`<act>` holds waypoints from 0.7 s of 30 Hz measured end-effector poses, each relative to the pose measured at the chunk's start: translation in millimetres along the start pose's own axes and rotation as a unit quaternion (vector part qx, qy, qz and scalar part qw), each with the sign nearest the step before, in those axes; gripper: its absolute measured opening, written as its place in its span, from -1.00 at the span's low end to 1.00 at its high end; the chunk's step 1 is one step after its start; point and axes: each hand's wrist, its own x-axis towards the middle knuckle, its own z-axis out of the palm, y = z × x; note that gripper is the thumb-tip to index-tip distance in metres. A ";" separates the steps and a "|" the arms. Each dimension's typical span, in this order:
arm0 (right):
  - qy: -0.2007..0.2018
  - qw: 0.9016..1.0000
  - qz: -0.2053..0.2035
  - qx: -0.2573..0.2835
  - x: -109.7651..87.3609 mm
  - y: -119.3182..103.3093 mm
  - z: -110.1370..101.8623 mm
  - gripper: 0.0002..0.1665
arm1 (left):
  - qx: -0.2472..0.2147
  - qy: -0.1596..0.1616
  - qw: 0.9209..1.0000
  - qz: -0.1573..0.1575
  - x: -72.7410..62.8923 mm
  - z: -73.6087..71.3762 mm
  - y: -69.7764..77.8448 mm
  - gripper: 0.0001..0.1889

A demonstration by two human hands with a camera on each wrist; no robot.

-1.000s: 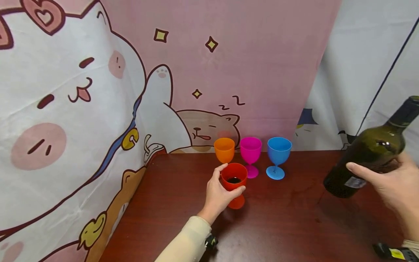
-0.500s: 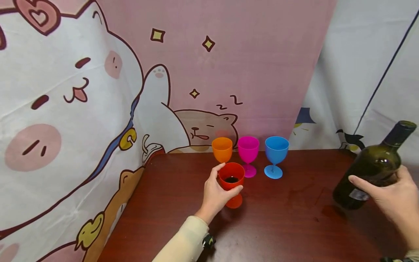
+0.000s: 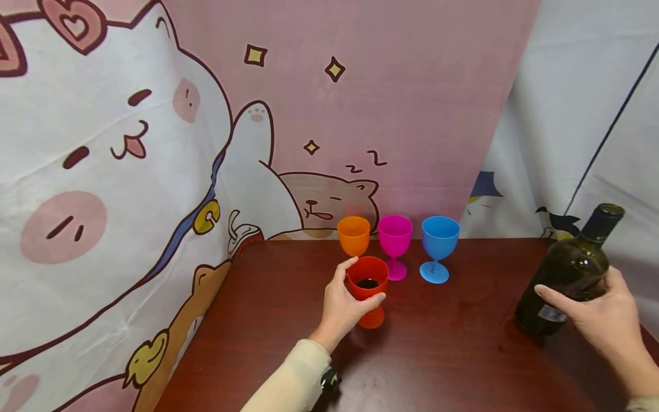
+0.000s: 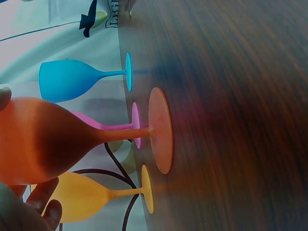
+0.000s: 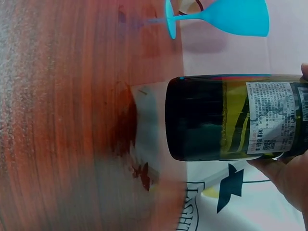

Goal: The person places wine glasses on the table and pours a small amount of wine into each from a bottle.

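My left hand (image 3: 342, 309) grips the bowl of a red plastic goblet (image 3: 373, 318) between thumb and fingers. A little dark liquid (image 3: 368, 283) lies in its bottom. The left wrist view shows this goblet's stem and round foot (image 4: 161, 130) in full, close at the tabletop. On the right, my right hand (image 3: 607, 315) holds a dark green wine bottle (image 3: 566, 269) round its body, leaning slightly with its uncorked neck up and to the right. From the right wrist, a white printed label (image 5: 272, 115) and dark liquid in the bottle's lower part show.
Behind the red goblet stand an orange goblet (image 3: 353, 236), a magenta goblet (image 3: 395, 237) and a blue goblet (image 3: 436, 240) in a row near the back edge of the brown wooden table (image 3: 443, 355). A cartoon-printed cloth (image 3: 412, 114) hangs right behind them.
The bottle has come down from a strong tilt to nearly upright, lower over the table at the right, still in my right hand. The left hand stays on the red goblet.
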 end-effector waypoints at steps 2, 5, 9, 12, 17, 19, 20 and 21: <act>0.002 1.000 -0.001 0.000 -0.5 2.5 1.2 -0.05 | -0.001 0.000 1.000 0.002 0.1 0.5 -0.6 -0.06; 0.006 1.000 -0.001 0.000 -0.4 5.0 3.0 -0.05 | 0.001 0.001 1.000 0.007 -0.1 1.0 -1.1 -0.06; 0.015 1.000 0.006 -0.001 -0.8 5.6 7.0 0.02 | 0.009 0.007 1.000 0.014 0.3 1.6 -1.9 -0.06; 0.018 1.000 0.018 -0.006 -1.0 5.7 9.6 0.09 | 0.013 0.010 1.000 0.015 1.0 1.8 -2.4 -0.05; 0.015 1.000 0.018 -0.003 -0.4 7.7 11.5 0.10 | 0.014 0.006 1.000 0.010 1.7 1.4 -2.7 -0.05; 0.013 1.000 0.011 -0.004 -0.3 8.8 12.1 0.11 | 0.014 0.005 1.000 0.008 1.8 1.0 -2.6 -0.05; 0.012 1.000 0.007 -0.002 -0.1 9.4 12.4 0.10 | 0.014 0.004 1.000 0.008 1.6 0.7 -2.5 -0.05; 0.010 1.000 0.000 0.002 0.3 10.1 12.5 0.09 | 0.013 0.003 1.000 0.009 1.4 0.3 -2.4 -0.05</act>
